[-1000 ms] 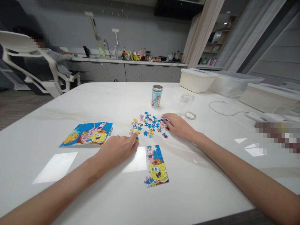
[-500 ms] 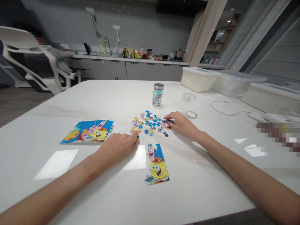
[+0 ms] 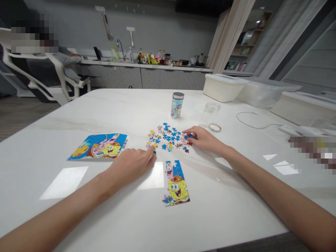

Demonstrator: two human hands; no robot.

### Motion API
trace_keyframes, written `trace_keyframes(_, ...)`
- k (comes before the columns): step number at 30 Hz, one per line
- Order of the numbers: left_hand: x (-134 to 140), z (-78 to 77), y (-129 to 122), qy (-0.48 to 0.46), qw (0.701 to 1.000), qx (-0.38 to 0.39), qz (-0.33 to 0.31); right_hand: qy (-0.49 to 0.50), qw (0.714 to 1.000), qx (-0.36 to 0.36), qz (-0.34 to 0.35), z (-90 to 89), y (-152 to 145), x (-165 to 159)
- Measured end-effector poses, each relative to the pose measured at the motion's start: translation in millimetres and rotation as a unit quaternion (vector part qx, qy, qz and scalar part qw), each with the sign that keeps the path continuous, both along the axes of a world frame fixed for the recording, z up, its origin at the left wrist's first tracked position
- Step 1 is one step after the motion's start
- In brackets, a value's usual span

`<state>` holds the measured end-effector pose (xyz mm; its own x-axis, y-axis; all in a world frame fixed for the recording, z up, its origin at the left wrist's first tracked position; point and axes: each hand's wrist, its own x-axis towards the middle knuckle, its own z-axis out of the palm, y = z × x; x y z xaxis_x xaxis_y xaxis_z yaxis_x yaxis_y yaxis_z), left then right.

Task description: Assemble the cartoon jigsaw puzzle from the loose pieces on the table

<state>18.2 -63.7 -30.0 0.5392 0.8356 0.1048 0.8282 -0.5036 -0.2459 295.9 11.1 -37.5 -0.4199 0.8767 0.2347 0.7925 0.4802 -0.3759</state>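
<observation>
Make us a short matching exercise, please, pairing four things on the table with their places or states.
Things:
1. Puzzle section
2. Loose pieces
3. Printed sheet
4. Canister

Places or states:
A. Upright, with a silver lid
B. Joined, nearest the camera
C. Left of the scattered pieces
D. Scattered between left hand and right hand

Pairs: 1-B, 2-D, 3-C, 4-A

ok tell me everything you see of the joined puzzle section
The joined puzzle section is a narrow strip, apparently card, showing yellow SpongeBob below pink Patrick against blue. Its top and left edges are jagged. It lies flat, picture up, on the white table, nearer the camera than the loose pieces; only the table touches it.
</observation>
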Motion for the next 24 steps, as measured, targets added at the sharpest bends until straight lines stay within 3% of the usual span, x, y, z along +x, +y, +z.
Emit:
trace_keyframes(7, -0.5, 1.7, -0.7, 0.000, 1.000, 0.011, -0.014, 0.023, 0.999, -0.033, -0.003, 2.9, 1.4, 2.2)
trace_keyframes(12, 0.4, 3.4, -1.3, 0.006, 1.000, 0.010, -0.017, 0.136, 0.988, -0.074, -0.022, 11.4, -2.8, -3.2)
trace_keyframes(16, 2.6, 5.2, -2.8, -0.005, 1.000, 0.010, -0.022, 0.314, 0.916, -0.249, -0.018, 22.4, -16.9, -14.8)
trace_keyframes(18, 3.6, 5.6, -4.0, -0.017, 0.999, 0.012, -0.035, 0.344, 0.887, -0.309, -0.005, 26.4, -25.3, -20.5)
trace_keyframes(21, 4.4, 6.5, -6.0, -0.042, 0.997, 0.011, -0.065, 0.366, 0.858, -0.361, 0.005, 30.0, -35.0, -26.3)
trace_keyframes(24, 4.7, 8.2, -7.9, -0.052, 0.993, 0.005, -0.105, 0.365, 0.850, -0.380, 0.005, 32.1, -39.5, -29.0)
